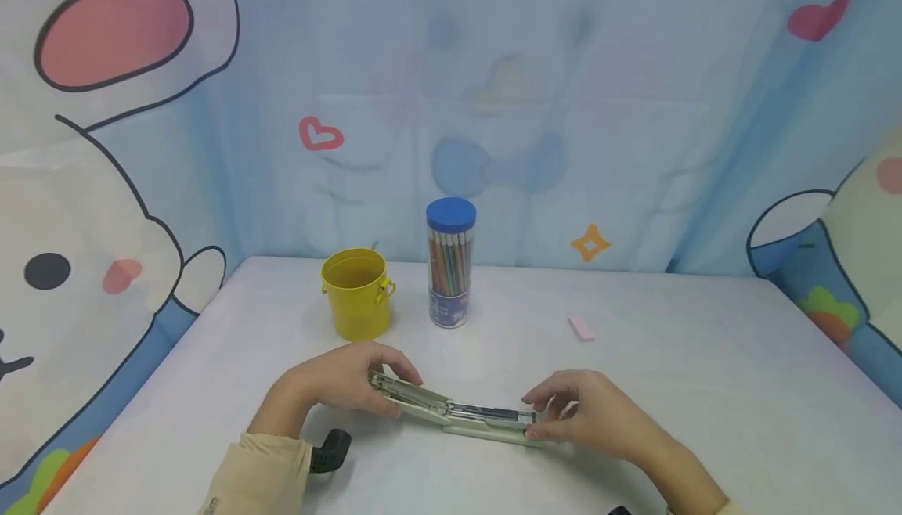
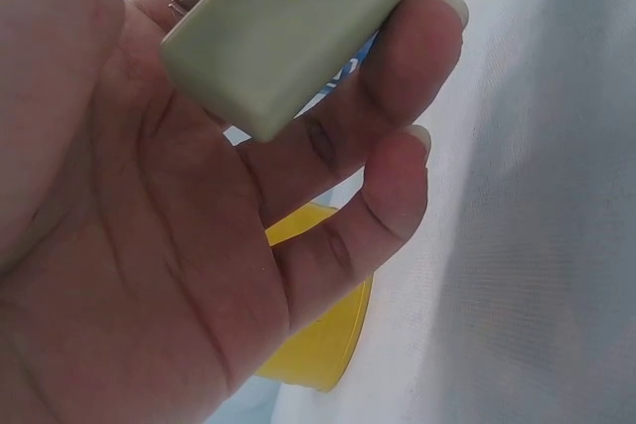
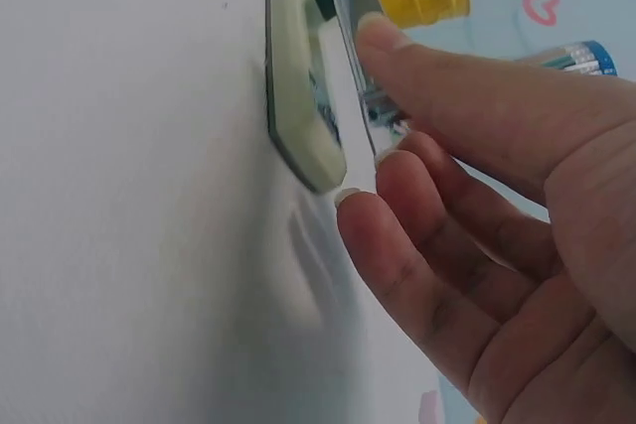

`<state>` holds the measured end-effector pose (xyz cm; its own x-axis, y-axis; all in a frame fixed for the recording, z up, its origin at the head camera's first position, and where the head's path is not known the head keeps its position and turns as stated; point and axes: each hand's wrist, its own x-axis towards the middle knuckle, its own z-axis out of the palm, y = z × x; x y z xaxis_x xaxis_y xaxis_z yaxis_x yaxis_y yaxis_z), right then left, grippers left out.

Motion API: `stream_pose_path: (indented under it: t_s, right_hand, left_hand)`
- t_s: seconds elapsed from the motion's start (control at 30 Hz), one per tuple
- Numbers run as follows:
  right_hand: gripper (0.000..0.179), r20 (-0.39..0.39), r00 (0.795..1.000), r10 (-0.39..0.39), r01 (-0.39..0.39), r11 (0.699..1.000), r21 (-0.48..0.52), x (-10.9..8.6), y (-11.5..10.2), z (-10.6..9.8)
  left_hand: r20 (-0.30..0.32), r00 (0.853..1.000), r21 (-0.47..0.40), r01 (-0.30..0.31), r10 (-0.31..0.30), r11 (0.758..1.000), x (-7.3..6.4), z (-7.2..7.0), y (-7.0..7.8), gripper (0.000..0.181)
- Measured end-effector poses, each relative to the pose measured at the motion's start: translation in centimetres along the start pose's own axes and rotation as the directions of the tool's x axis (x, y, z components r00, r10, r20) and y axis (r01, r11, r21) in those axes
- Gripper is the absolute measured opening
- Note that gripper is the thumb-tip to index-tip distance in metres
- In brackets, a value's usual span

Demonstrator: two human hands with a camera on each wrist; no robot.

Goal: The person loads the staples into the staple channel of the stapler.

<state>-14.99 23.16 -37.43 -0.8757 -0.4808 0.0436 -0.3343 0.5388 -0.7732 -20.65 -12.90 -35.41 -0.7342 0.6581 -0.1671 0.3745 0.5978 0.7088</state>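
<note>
1. No brand or writing can be read: the pencil tub (image 1: 450, 264) carries a blue-and-white label near its base, but its print is too small to make out.
2. The stapler (image 1: 451, 410) is pale green plastic with a bare metal staple channel. It lies opened out flat and long on the white table (image 1: 705, 390), low in the head view, at about 6 o'clock from the pencil tub.
3. The left hand (image 1: 345, 382) grips the stapler's left end. In the left wrist view the fingers (image 2: 397, 76) curl under the rounded pale green end (image 2: 288, 27), lifting it a little off the table.
4. The right hand (image 1: 592, 413) sits at the stapler's right end. Its forefinger (image 3: 397, 47) rests on the metal channel (image 3: 353, 47), and the other fingers are loosely bent just beside the green base (image 3: 298, 76); it touches rather than clasps.
5. A yellow bucket (image 1: 355, 292) stands at 9 o'clock from the pencil tub, just beside it.
6. A pink eraser (image 1: 581, 328) lies at about 4 o'clock from the tub, well apart from both hands.
7. A cartoon backdrop (image 1: 493, 108) in blue with hearts hangs behind the table.
</note>
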Motion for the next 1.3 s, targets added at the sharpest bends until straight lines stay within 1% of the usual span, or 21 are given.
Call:
stream_pose_path:
  t_s: [0.1, 0.27, 0.4, 0.57, 0.73, 0.83, 0.97, 1.07, 1.13, 1.2, 1.3]
  right_hand:
    - [0.040, 0.012, 1.000, 0.008, -0.008, 1.000, -0.001, 0.1, 0.5, -0.1]
    - [0.039, 0.034, 0.999, 0.037, -0.038, 0.999, 0.035, 0.0, 1.3, -0.1]
    - [0.037, 0.033, 0.997, 0.065, -0.066, 0.996, 0.051, 0.0, 1.8, 0.1]
    - [0.035, 0.025, 0.998, 0.055, -0.056, 0.997, 0.052, 0.0, 2.1, 0.3]
    - [0.035, 0.024, 0.998, 0.062, -0.063, 0.997, 0.048, 0.1, 2.3, 0.4]
    - [0.034, 0.023, 0.998, 0.066, -0.067, 0.997, 0.041, 0.1, 2.4, 0.4]
    - [0.034, 0.021, 0.997, 0.077, -0.078, 0.996, 0.036, 0.2, 2.3, 0.5]
    - [0.034, 0.022, 0.996, 0.083, -0.084, 0.996, 0.032, 0.2, 2.3, 0.5]
    - [0.034, 0.025, 0.996, 0.084, -0.085, 0.996, 0.034, 0.2, 2.4, 0.5]
    - [0.033, 0.027, 0.996, 0.085, -0.086, 0.996, 0.034, 0.2, 2.4, 0.5]
    - [0.033, 0.029, 0.996, 0.089, -0.090, 0.995, 0.042, 0.2, 2.4, 0.5]
  left_hand:
    - [-0.005, 1.000, -0.002, 0.002, -0.002, 1.000, -0.2, 0.0, -0.1, 0.037]
    - [-0.005, 1.000, -0.003, -0.016, 0.016, 1.000, -0.2, -0.1, -0.2, 0.037]
    - [-0.009, 1.000, 0.006, -0.002, 0.002, 1.000, -0.3, -0.3, -0.1, 0.037]
    - [-0.012, 1.000, 0.010, 0.018, -0.017, 1.000, -0.3, -0.4, 0.2, 0.037]
    - [-0.014, 1.000, 0.011, 0.024, -0.024, 1.000, -0.4, -0.4, 0.4, 0.036]
    - [-0.029, 0.999, 0.018, 0.020, -0.020, 1.000, -0.5, -0.4, 0.6, 0.035]
    - [-0.069, 0.997, 0.042, -0.029, 0.032, 0.999, -0.5, -0.3, 1.0, 0.035]
    - [-0.097, 0.991, 0.056, -0.083, 0.088, 0.995, -0.4, -0.3, 1.5, 0.040]
    - [-0.114, 0.985, 0.060, -0.122, 0.128, 0.991, -0.3, -0.3, 1.8, 0.044]
    - [-0.134, 0.976, 0.053, -0.167, 0.173, 0.985, -0.2, -0.1, 2.1, 0.048]
    - [-0.168, 0.961, 0.044, -0.214, 0.218, 0.976, 0.0, 0.2, 2.6, 0.053]
